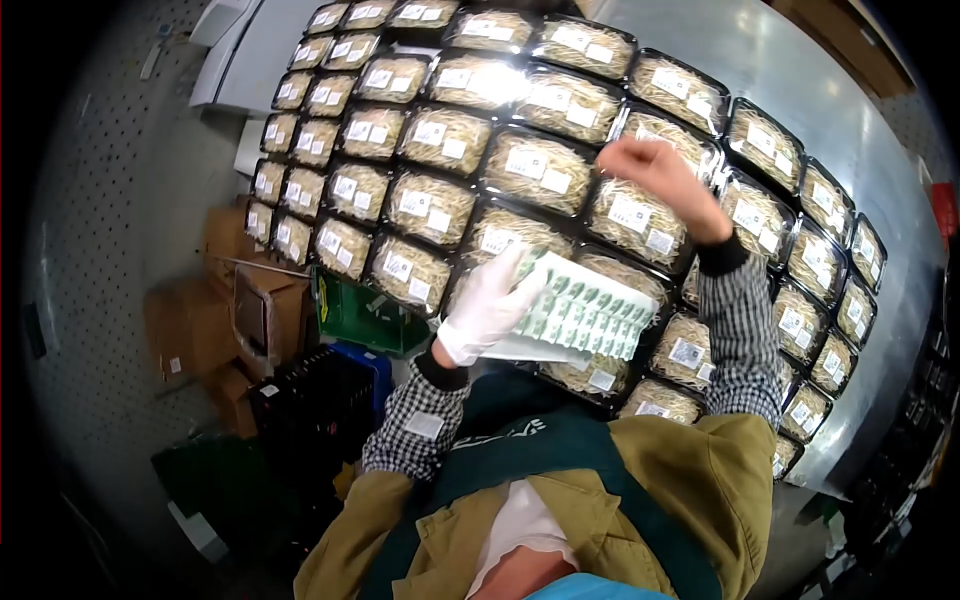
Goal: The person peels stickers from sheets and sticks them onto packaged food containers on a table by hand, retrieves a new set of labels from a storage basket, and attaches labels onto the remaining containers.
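My left hand (492,308), in a white glove, grips a sheet of stickers (592,306) by its left edge. Green and white labels run in rows across the sheet, which covers parts of the trays beneath. My right hand (655,178) is bare and hovers over the packed trays, thumb and fingers pinched together. Anything between those fingertips is too small to make out. Below it lies a black tray (630,218) of pale, straw-like strands under clear film, with two white labels on top. Similar trays surround both hands.
Rows of the same trays cover much of the metal table (690,35). Cardboard boxes (190,325), a green crate (365,318) and a black crate (310,405) stand on the floor at the left. Another cardboard box (845,35) is at the upper right.
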### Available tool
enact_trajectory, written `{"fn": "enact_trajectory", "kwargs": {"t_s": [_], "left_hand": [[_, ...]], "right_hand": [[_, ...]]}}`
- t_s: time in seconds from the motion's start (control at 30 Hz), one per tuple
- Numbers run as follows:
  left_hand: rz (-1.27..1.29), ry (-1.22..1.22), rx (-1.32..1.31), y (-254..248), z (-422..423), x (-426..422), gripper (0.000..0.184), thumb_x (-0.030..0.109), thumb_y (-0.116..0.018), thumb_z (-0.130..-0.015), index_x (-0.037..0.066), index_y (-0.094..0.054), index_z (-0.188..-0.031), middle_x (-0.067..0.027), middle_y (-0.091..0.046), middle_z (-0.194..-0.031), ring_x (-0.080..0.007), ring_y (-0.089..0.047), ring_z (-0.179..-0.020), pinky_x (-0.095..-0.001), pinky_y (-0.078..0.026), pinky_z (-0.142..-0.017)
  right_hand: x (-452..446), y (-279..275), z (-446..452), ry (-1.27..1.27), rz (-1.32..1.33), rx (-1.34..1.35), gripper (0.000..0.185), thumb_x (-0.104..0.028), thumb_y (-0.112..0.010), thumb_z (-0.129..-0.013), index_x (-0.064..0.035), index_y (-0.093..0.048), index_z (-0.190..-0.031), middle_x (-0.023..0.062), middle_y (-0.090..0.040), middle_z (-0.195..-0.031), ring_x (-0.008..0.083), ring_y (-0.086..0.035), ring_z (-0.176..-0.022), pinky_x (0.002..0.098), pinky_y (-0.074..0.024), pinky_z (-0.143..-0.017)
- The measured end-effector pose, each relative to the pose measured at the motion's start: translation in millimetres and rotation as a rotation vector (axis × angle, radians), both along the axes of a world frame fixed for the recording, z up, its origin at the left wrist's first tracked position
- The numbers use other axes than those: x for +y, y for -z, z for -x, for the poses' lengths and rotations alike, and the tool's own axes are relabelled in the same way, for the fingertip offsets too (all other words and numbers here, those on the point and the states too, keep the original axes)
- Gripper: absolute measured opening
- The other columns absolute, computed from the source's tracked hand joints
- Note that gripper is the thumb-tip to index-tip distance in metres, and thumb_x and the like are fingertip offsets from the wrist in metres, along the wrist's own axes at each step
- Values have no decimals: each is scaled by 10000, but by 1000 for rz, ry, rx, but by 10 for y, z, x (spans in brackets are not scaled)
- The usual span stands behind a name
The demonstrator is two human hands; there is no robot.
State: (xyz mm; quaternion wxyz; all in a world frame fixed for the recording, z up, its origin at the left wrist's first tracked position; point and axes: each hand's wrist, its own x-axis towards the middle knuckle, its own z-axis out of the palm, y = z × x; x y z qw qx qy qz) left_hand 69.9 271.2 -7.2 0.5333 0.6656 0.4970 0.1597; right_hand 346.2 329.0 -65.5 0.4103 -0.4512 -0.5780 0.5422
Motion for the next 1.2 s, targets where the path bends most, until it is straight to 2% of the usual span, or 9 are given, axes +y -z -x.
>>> {"fn": "enact_trajectory", "kwargs": {"t_s": [0.07, 0.2, 0.33, 0.43, 0.57, 0.77, 0.93, 1.07, 1.2], "left_hand": [[40, -13, -96, -4, 36, 9, 242, 201, -585, -903, 12, -561, -1053, -164, -657, -867, -252, -644, -741, -337, -483, -660], [-1, 144, -36, -73, 176, 83, 192, 186, -593, -906, 27, -643, -1000, -98, -680, -776, -153, -629, -640, -287, -478, -591], [209, 202, -45, -216, 310, 143, 177, 150, -622, -909, -6, -679, -970, -7, -661, -760, -34, -573, -661, -206, -459, -578], [180, 177, -193, -121, 442, 168, 183, 119, -622, -909, -11, -647, -1035, -11, -665, -810, -27, -570, -703, -198, -456, -591], [134, 175, -149, -42, 523, 206, 260, 64, -597, -919, -13, -593, -1168, 3, -660, -901, -30, -570, -781, -196, -476, -688], [-86, 184, -120, 8, 473, 204, 304, 60, -641, -866, 31, -606, -1166, -124, -688, -917, -170, -673, -788, -276, -511, -708], [-53, 198, -63, -37, 406, 164, 297, 79, -604, -894, 42, -589, -1188, -116, -681, -874, -162, -656, -726, -287, -507, -660], [-21, 169, -28, -69, 333, 107, 194, 99, -586, -906, 43, -610, -1090, -76, -668, -774, -131, -611, -625, -275, -474, -585], [-12, 219, -52, -17, 249, 53, 291, 120, -607, -898, 65, -598, -1184, -98, -676, -834, -131, -623, -662, -261, -492, -621]], "right_hand": [[-372, -629, 501, -144, 18, -127, 194, -168, -676, -853, -52, -652, -1006, 16, -647, -897, 93, -575, -797, 274, -466, -692], [-626, -595, 886, 97, -507, -302, 113, -115, -690, -832, -54, -638, -912, 23, -635, -911, 107, -561, -796, 240, -446, -710], [-485, -46, 310, 763, -9, 53, 176, -188, -622, -912, -13, -639, -919, -12, -621, -911, 60, -536, -800, 200, -417, -754], [-479, -76, 145, 673, 253, -84, 247, -252, -594, -938, -19, -652, -996, 5, -628, -953, 70, -551, -856, 203, -431, -787], [-520, -352, 972, -85, -10, -18, 309, -310, -602, -917, -47, -631, -1076, 85, -612, -1108, 188, -593, -987, 326, -487, -857], [-585, -434, 1172, 20, -140, -63, 260, -185, -647, -873, -27, -622, -1077, 64, -632, -1055, 144, -563, -871, 281, -465, -770], [-733, -371, 1185, 55, -106, -30, 306, -169, -655, -872, -38, -613, -1146, 64, -619, -1128, 129, -566, -905, 269, -468, -767], [-832, -461, 1207, 359, -548, -467, 243, -172, -690, -828, -65, -610, -1031, 86, -605, -1120, 213, -569, -997, 326, -452, -846], [-891, -308, 1068, 374, -472, -328, 136, -150, -703, -807, -66, -610, -861, 69, -615, -1064, 229, -567, -1023, 338, -432, -895]]}}
